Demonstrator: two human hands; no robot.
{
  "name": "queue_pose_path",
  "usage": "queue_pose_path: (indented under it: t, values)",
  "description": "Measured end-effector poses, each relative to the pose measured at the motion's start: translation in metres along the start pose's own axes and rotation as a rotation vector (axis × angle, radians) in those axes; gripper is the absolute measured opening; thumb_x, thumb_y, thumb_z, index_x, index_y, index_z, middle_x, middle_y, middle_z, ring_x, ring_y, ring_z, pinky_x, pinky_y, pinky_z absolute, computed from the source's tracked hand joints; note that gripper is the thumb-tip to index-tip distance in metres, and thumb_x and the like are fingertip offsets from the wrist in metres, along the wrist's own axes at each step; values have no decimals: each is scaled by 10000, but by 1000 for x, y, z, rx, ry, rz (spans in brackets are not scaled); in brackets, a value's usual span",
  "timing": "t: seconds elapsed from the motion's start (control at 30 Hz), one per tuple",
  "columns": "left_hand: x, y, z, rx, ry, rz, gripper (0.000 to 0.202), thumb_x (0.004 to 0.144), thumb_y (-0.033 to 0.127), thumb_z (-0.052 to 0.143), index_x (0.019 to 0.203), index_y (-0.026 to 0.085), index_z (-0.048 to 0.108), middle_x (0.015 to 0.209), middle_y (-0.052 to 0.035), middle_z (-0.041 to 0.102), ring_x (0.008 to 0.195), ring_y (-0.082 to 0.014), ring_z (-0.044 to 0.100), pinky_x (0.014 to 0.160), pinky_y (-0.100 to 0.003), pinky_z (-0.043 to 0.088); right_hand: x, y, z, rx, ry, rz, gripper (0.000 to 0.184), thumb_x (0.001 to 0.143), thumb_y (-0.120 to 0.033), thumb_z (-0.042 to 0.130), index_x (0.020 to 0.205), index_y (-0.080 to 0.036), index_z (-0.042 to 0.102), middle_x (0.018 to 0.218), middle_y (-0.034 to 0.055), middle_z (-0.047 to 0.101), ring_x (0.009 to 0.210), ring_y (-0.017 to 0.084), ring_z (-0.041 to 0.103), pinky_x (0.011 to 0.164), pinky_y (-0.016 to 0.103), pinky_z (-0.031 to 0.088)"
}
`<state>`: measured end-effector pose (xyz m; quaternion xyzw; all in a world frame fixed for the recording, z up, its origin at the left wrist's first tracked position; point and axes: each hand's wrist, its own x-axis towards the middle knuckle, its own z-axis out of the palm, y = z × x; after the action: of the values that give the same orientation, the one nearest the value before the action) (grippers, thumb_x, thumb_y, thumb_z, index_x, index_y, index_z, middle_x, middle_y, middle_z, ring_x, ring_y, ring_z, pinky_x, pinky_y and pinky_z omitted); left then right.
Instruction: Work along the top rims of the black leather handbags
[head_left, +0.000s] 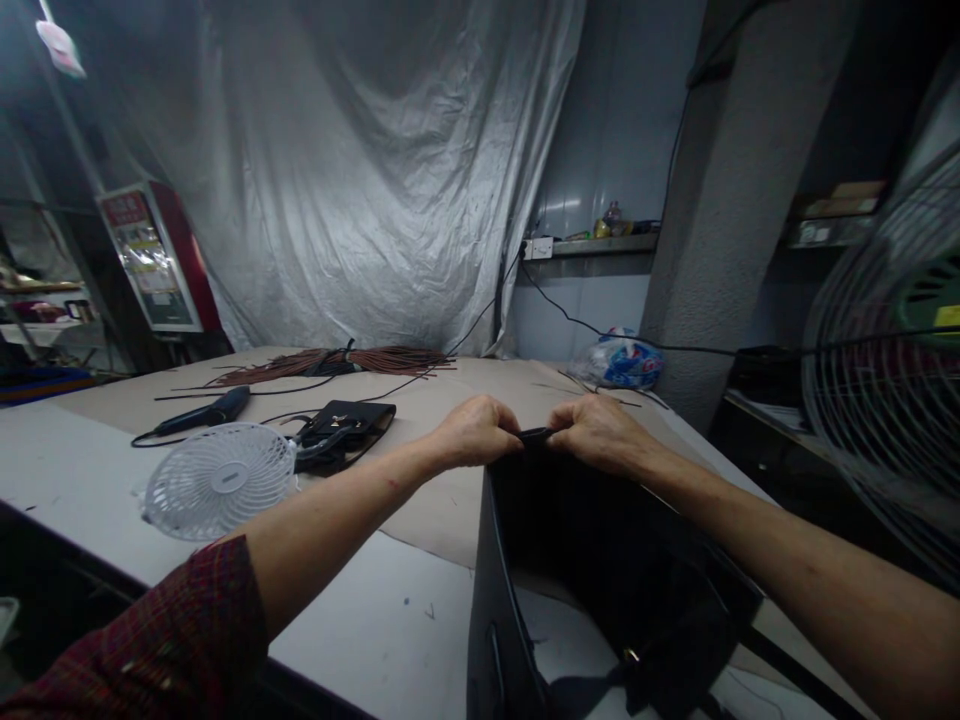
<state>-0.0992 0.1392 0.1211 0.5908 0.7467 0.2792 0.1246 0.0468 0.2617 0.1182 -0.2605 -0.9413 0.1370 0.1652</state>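
Note:
A large black bag (592,540), partly opened out, stands at the near edge of the table. At its far top edge, my left hand (480,430) is closed in a pinch on the rim. A short way to the right, my right hand (600,432) pinches the same rim, thumb and fingers pressed together. Between the two hands a short stretch of black edge shows. The bag's dark inside faces me, and its lower part runs out of view.
Left of my arm lie a white round fan (225,480), a small black case (349,425) and a dark handheld tool (214,410). Behind them is a bundle of brown cords (352,362). A plastic bag (619,360) sits at the back right; a large caged fan (892,350) stands right.

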Motion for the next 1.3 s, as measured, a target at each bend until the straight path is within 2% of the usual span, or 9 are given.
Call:
queue_pose_path:
  t: [0.13, 0.23, 0.4, 0.53, 0.63, 0.8, 0.97, 1.1, 1.3]
  values:
    - [0, 4, 2, 14, 27, 0, 213, 654, 272, 602, 762, 154, 741, 550, 15, 529, 523, -106, 462, 468, -210, 307, 0, 3, -4, 65, -62, -147, 154, 746, -270, 542, 808, -231, 677, 751, -9, 677, 713, 159, 598, 603, 253, 392]
    - [-1, 4, 2, 20, 36, 29, 213, 669, 285, 602, 766, 157, 742, 558, 20, 524, 538, -104, 459, 487, -209, 312, 0, 2, -6, 142, -121, -184, 191, 777, -273, 517, 858, -218, 682, 785, -7, 677, 743, 155, 595, 634, 248, 399]
    - [2, 1, -7, 21, -10, 112, 233, 697, 296, 599, 798, 145, 745, 565, 25, 524, 555, -99, 454, 507, -207, 315, -7, -5, -10, 137, -82, -91, 171, 735, -313, 563, 737, -193, 685, 605, -27, 590, 583, 124, 517, 529, 237, 330]
    - [13, 0, -11, -76, -132, 173, 288, 689, 324, 639, 873, 122, 732, 646, 7, 606, 595, -109, 503, 533, -207, 360, -12, -4, -17, 55, -4, -36, 199, 748, -358, 554, 689, -207, 670, 552, -32, 542, 541, 118, 475, 504, 244, 287]
    - [17, -4, -5, -181, -206, 126, 375, 598, 182, 679, 967, 120, 698, 788, -17, 676, 677, -129, 569, 582, -204, 416, -13, 3, -19, -86, 20, -39, 178, 748, -313, 536, 682, -215, 669, 608, -11, 596, 605, 139, 518, 533, 255, 294]
    - [18, -11, 9, -293, -94, 20, 297, 634, 91, 554, 907, 96, 671, 766, -34, 667, 616, -113, 567, 522, -190, 397, -12, 16, -16, -81, 23, -65, 213, 785, -335, 503, 756, -219, 680, 667, -4, 633, 647, 150, 552, 565, 259, 329]
    - [21, -10, 12, -137, -82, 85, 231, 658, 201, 618, 862, 122, 692, 681, -4, 628, 572, -106, 526, 479, -186, 362, -5, 19, -12, 3, 14, -204, 197, 763, -297, 546, 862, -231, 703, 807, -11, 681, 740, 147, 586, 637, 248, 377]
    - [22, -8, 13, -58, -33, 90, 243, 694, 288, 629, 866, 136, 709, 631, 8, 600, 540, -104, 499, 475, -199, 354, 4, 20, -10, -3, -31, -279, 182, 771, -328, 556, 801, -230, 706, 720, -19, 653, 696, 138, 571, 618, 247, 363]
    - [25, 0, 9, 131, 59, 220, 225, 696, 239, 633, 882, 170, 738, 709, -9, 666, 658, -132, 554, 575, -214, 383, 10, 13, -7, -73, 29, -206, 190, 765, -339, 562, 739, -211, 700, 688, 0, 647, 677, 139, 563, 582, 249, 327]
